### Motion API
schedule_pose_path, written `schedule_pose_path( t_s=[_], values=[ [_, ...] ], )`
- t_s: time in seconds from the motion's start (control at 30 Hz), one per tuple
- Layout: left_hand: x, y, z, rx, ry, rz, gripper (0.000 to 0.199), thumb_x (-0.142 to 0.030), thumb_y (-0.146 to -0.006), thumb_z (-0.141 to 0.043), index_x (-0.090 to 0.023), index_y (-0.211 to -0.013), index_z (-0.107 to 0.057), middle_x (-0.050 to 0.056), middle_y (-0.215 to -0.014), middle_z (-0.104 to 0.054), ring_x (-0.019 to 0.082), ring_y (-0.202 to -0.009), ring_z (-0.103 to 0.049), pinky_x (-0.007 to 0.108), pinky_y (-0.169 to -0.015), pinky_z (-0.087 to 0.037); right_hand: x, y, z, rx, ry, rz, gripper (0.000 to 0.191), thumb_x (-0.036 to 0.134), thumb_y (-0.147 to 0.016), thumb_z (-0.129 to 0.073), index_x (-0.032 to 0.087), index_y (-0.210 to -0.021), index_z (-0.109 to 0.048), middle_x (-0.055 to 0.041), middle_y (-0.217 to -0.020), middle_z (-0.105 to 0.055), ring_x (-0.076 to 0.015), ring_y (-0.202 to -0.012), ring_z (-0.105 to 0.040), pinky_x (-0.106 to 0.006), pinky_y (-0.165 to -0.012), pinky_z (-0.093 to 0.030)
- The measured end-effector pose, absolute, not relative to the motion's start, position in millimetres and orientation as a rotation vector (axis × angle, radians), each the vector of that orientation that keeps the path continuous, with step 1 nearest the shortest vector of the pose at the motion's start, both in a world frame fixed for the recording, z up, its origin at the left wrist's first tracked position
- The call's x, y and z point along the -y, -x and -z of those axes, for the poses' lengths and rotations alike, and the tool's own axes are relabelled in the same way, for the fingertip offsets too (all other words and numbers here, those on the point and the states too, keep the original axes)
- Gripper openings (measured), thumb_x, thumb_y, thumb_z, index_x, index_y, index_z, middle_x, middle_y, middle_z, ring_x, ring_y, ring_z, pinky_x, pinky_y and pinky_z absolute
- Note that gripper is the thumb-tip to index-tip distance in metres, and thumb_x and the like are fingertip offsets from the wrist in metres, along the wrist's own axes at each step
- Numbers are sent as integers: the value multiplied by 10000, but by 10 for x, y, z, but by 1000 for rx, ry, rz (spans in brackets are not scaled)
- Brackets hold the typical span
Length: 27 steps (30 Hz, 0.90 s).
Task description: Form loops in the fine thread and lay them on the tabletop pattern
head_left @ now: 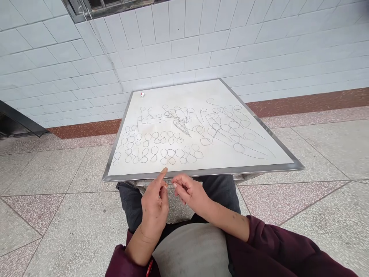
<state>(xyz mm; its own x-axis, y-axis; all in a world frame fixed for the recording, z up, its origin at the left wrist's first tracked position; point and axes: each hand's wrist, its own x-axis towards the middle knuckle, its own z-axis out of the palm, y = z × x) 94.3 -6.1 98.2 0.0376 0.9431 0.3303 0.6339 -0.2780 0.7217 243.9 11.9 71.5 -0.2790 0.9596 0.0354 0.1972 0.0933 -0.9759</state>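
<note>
My left hand (155,201) is raised just in front of the near edge of a white table (161,96), its index finger extended and its thumb and other fingers pinched on a tiny orange piece (166,185). Close on its right, my right hand (190,193) has thumb and index finger pressed together near that piece; what they grip is too small to make out. On the tabletop lie many thin dark wire shapes, with figure-eight loops (171,156) at the near left, long-tailed loops (239,148) at the right and a tangled bunch (181,122) in the middle.
A small white and red object (142,94) sits at the table's far left corner. The table has a grey metal rim (207,172), and behind it rises a white tiled wall (184,50). My legs are under the near edge. A cord hangs on the wall.
</note>
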Motion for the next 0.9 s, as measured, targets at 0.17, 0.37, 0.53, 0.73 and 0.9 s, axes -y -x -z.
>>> schedule_pose_path(
  t_s=[0.17,0.37,0.53,0.73,0.9],
  values=[
    [41,-908,-979,-1585,-2216,-1060,458,-167,-932,-432,-227,-1386,-445,39,-889,-655,160,-785,-605,290,-739,-512,-122,-2440,-677,1731,1140,-1078,85,232,-934,-434,227,-920,-517,32,-670,-573,-111,-539,-513,-243,-548,-429],
    [0,-840,-966,-1440,-2403,-965,561,-122,-928,-432,-261,-1457,-305,30,-920,-661,161,-827,-603,297,-775,-515,-186,-2476,-652,1700,1078,-989,88,270,-907,-535,230,-923,-612,-10,-810,-605,-130,-650,-553,-276,-630,-464],
    [-27,-856,-952,-1430,-2474,-964,605,-111,-925,-441,-273,-1477,-251,40,-961,-671,177,-868,-616,314,-793,-525,-169,-2439,-604,1520,1027,-1141,107,278,-909,-527,229,-949,-614,7,-785,-576,-76,-489,-481,-226,-471,-431],
    [-30,-855,-937,-1406,-2506,-970,625,-112,-929,-448,-272,-1489,-221,41,-951,-676,176,-879,-623,316,-806,-528,-185,-2447,-603,1560,1000,-1061,140,265,-896,-546,232,-1004,-629,-28,-875,-649,-133,-677,-578,-279,-627,-484],
    [-16,-856,-942,-1389,-2526,-896,626,-111,-938,-429,-275,-1496,-198,36,-959,-671,168,-840,-601,315,-788,-521,-195,-2466,-618,1588,998,-970,107,243,-884,-571,237,-952,-653,-22,-826,-653,-155,-737,-577,-297,-692,-464]
  ],
)
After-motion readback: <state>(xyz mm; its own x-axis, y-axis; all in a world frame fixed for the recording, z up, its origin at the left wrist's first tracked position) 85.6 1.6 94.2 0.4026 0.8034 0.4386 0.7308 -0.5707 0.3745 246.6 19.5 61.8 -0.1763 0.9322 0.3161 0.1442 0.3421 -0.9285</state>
